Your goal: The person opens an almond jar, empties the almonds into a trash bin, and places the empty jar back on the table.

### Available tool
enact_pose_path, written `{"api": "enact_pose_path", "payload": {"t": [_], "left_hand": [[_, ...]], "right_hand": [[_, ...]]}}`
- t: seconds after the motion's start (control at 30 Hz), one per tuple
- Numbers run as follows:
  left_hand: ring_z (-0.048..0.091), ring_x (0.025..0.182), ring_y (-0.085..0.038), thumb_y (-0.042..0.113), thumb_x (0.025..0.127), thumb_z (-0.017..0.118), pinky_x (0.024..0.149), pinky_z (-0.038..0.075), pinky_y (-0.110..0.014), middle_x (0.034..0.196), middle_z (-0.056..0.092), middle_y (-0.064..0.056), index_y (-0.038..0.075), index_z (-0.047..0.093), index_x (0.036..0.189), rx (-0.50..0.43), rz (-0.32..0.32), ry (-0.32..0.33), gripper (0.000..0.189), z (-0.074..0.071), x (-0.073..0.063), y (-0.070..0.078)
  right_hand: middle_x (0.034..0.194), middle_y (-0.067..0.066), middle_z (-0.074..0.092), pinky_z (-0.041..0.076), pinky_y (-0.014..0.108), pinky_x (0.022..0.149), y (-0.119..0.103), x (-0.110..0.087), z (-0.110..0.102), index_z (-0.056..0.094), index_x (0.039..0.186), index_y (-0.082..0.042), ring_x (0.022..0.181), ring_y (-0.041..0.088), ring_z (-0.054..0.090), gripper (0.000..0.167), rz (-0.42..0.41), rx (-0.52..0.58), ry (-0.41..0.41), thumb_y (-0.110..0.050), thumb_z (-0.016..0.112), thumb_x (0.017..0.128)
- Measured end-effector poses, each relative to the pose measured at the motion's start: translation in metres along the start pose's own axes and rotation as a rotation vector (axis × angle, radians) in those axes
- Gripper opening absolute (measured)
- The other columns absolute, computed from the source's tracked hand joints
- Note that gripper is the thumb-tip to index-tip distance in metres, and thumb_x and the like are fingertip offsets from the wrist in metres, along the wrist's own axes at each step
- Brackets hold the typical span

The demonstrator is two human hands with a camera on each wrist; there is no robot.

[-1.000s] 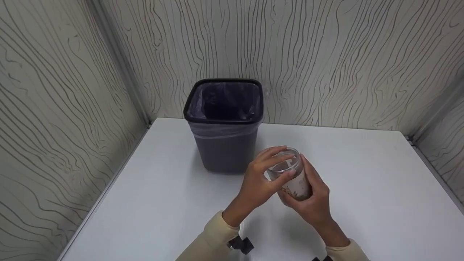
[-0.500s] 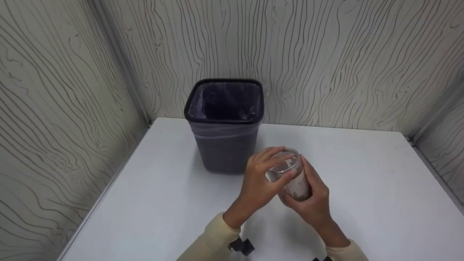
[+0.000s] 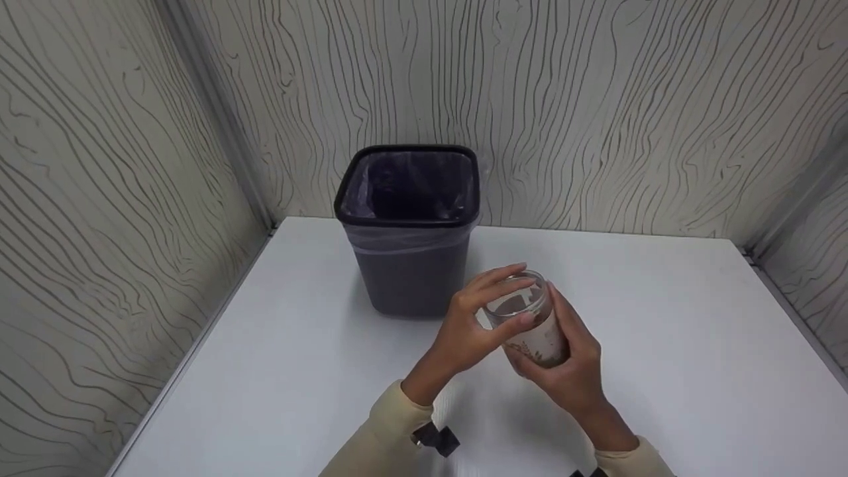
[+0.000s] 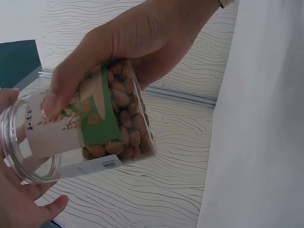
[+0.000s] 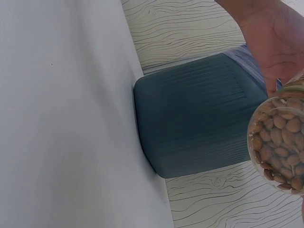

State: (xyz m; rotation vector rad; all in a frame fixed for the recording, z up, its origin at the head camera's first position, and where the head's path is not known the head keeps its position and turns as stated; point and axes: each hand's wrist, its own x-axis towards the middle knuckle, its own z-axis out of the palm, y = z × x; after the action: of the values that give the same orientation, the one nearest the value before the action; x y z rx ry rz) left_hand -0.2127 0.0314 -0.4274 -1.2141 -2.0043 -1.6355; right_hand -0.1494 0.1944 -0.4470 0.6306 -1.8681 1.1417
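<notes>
A clear jar of almonds [image 3: 544, 339] with a white, green and gold label is held tilted above the white table. My right hand [image 3: 578, 371] grips its body from the right, thumb low and fingers along the far side. With the thumb at the near rim and fingers across the top, my left hand [image 3: 467, 334] holds the jar's mouth end. The left wrist view shows almonds [image 4: 126, 114] gathered toward the base and a clear ridged neck [image 4: 12, 142] by the left hand. Through the round base, almonds [image 5: 281, 147] show in the right wrist view.
A grey bin [image 3: 411, 278] with a black rim and a clear plastic liner stands at the back of the white table [image 3: 291, 371], left of the jar. Wood-grain patterned panels [image 3: 583, 119] rise behind and along the sides.
My left hand has turned slightly at the jar's mouth, its thumb and fingers shifting a little along the rim. The right hand and the bin stay nearly where they were.
</notes>
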Motion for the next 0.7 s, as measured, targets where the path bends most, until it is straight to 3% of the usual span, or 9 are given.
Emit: {"api": "enact_pose_path", "payload": {"t": [0.3,0.7], "left_hand": [[0.046,0.139,-0.014,0.028,0.095,0.073,0.113,0.04,-0.044,0.148,0.055,0.003,0.017,0.067,0.135,-0.011,-0.004,-0.008,0.041,0.0,0.001,0.001],[0.049,0.136,-0.013,0.032,0.095,0.073,0.111,0.041,-0.044,0.145,0.059,0.002,0.017,0.068,0.133,0.075,-0.01,0.036,0.041,0.002,0.0,0.004]], "right_hand": [[0.135,0.036,0.055,0.045,0.016,0.099,0.001,-0.001,-0.001,0.042,0.143,0.018,0.119,0.01,0.058,0.098,0.019,0.01,-0.01,0.009,0.085,0.056],[0.139,0.032,0.055,0.045,0.017,0.099,0.023,-0.012,0.001,0.042,0.145,0.015,0.121,0.012,0.057,0.102,0.017,-0.015,-0.011,0.005,0.089,0.054]]}}
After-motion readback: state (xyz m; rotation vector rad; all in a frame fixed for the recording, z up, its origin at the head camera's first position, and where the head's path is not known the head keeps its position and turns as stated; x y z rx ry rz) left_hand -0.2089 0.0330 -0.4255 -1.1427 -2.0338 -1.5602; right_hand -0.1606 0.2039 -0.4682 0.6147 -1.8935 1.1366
